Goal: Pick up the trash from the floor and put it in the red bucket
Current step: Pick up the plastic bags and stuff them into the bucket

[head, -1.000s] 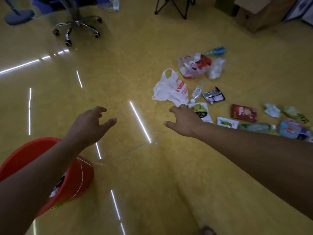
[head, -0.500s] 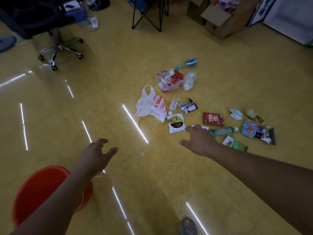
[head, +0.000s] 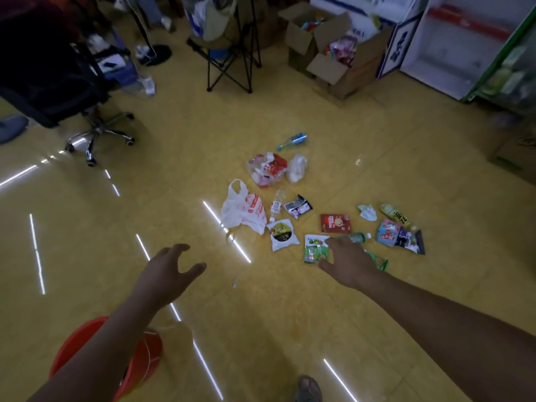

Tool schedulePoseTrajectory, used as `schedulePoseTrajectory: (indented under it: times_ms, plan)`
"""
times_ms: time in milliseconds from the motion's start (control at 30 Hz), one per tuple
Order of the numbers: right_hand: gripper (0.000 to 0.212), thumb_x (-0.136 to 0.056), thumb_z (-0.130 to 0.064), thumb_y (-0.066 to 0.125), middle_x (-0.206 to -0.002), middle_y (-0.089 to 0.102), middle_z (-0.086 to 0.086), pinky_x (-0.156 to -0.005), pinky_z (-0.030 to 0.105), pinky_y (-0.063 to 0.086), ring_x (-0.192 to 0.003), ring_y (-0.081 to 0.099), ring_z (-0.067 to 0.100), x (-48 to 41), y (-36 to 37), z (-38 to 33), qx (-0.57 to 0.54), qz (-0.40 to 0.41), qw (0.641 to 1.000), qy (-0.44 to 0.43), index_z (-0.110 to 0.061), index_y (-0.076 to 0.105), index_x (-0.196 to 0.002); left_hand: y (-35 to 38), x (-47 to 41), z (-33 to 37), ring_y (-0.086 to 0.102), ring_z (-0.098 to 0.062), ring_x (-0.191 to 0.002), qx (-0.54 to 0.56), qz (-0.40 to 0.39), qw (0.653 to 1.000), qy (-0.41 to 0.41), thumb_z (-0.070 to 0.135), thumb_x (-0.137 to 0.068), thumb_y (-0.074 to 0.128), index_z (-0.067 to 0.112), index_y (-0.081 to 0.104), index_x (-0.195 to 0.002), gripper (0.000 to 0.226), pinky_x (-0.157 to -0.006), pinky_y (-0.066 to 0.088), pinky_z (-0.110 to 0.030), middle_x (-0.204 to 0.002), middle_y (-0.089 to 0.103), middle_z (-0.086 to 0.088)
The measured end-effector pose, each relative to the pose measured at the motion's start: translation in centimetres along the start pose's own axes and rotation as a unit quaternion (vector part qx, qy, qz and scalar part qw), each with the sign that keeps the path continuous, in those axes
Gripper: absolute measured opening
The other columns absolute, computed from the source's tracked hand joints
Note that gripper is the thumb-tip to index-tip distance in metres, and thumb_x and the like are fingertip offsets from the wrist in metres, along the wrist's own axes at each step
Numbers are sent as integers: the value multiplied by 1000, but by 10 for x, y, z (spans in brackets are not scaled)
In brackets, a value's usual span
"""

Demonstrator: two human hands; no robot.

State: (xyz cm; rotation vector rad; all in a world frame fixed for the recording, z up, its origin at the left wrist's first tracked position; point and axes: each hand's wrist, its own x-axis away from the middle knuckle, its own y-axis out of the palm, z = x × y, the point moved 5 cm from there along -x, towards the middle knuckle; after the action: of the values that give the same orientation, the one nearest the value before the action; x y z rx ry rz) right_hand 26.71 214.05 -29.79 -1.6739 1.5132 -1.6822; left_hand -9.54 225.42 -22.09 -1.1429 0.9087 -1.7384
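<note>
Yellow floor (head: 290, 314): right hand (head: 349, 264) hovers, spread, at green wrapper (head: 314, 250).

The left forearm (head: 95, 364) crosses the red bucket (head: 148, 355), hiding most of its rim and all of its inside. The right hand (head: 348, 262) covers the body of a green plastic bottle (head: 359, 237), leaving only the capped end, and most of a green wrapper (head: 380, 262). Whether its fingertips touch the green-and-white packet (head: 314, 250) cannot be told. A shoe (head: 309, 390) is cut by the bottom edge, an office chair (head: 98, 132) by the left. A speck (head: 235, 284) on the floor (head: 261, 329) is too small to name.
</note>
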Motion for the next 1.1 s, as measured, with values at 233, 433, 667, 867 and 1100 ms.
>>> schedulePoseTrajectory:
  times_ms: [233, 433, 667, 867, 1100]
  plan:
    - [63, -89, -58, 54, -134, 44, 17, -95, 44, 46, -117, 49, 38, 17, -60, -30, 13, 22, 999, -26, -17, 44, -135, -63, -12, 31, 57, -31, -110, -30, 18, 998, 60, 63, -77, 66, 21, 51, -133, 71, -90, 49, -40, -126, 58, -13]
    - [58, -88, -59, 53, -126, 46, 16, -91, 46, 47, -111, 51, 38, 3, -75, -58, 26, 19, 999, -19, -19, 46, -128, -79, -29, 40, 54, -27, -116, -31, 22, 995, 93, 60, -80, 65, 22, 48, -136, 70, -90, 48, -38, -134, 53, -9]
    - [73, -89, -58, 54, -141, 38, 17, -100, 47, 43, -125, 42, 39, -30, -84, -107, 2, 11, 1000, 0, -19, 33, -147, -74, -73, 31, 53, -22, -120, -11, -15, 991, 131, 58, -80, 66, 23, 47, -139, 71, -91, 45, -34, -138, 52, -6]
    - [73, -89, -58, 54, -142, 38, 17, -100, 45, 42, -125, 42, 40, -65, -89, -149, -5, 0, 1000, 15, -20, 32, -147, -89, -132, 9, 51, -19, -123, 6, -42, 988, 147, 60, -79, 66, 25, 47, -139, 72, -93, 44, -33, -141, 49, -2]
    - [75, -90, -60, 51, -149, 33, 16, -99, 40, 39, -128, 43, 36, -98, -88, -179, -2, -17, 999, 37, -20, 28, -150, -93, -183, -7, 51, -20, -124, -2, -77, 984, 158, 58, -78, 68, 23, 47, -139, 74, -93, 44, -34, -140, 49, -4]
